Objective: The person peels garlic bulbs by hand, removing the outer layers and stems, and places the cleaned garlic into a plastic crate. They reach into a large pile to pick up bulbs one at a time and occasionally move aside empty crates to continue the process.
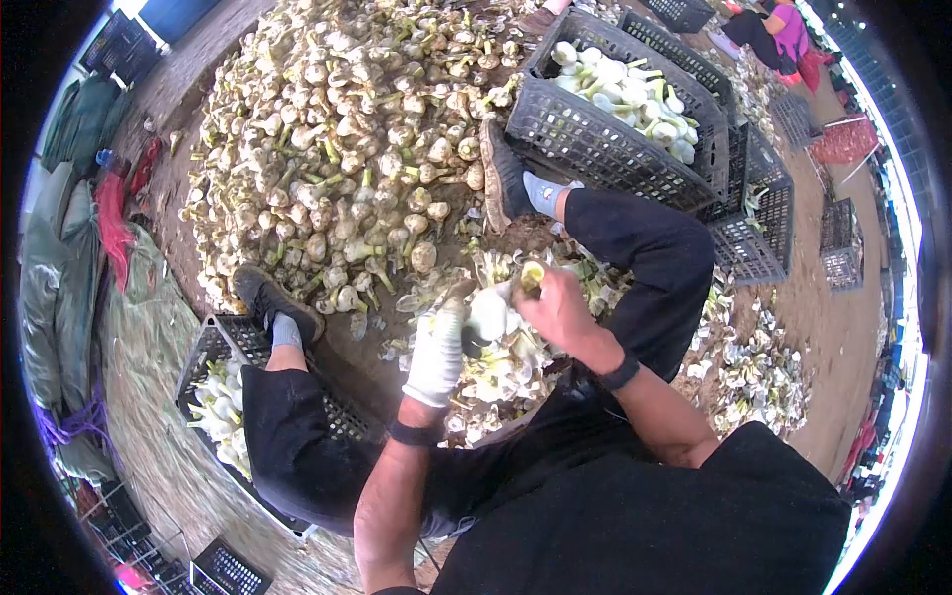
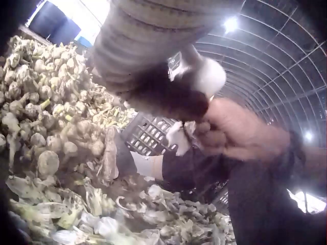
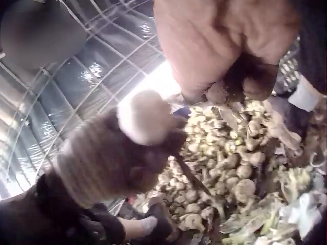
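Biggest risk, judging by the grip: a cut. A thin dark blade [image 3: 190, 176] runs from the gloved left hand [image 1: 436, 355] (fingers curled round the handle, as far as the right wrist view shows) right under the bare right hand [image 1: 557, 305], which is clamped on a white bulb [image 1: 489, 313] at centre frame, just above the knees. The two hands sit nearly together on the bulb; a slip of the blade would prob. meet the ungloved fingers. Lesser risk: the peeled bulb is smooth, so it could squirt out of the grip into the trimmings [image 1: 496, 382] between the legs.

Room & surface, big to small: an arched tunnel w/ a wire-ribbed roof [image 2: 276, 56] and a bare dirt floor [image 1: 843, 327] at right. A huge heap of unpeeled bulbs [image 1: 347, 129] fills the upper left. Upper right, a dark crate [image 1: 595, 139] holds cleaned white bulbs; another crate [image 1: 213, 347] at lower left holds more. Empty crates stand at the right edge. Another person [image 1: 783, 30] sits top right (far off, small).
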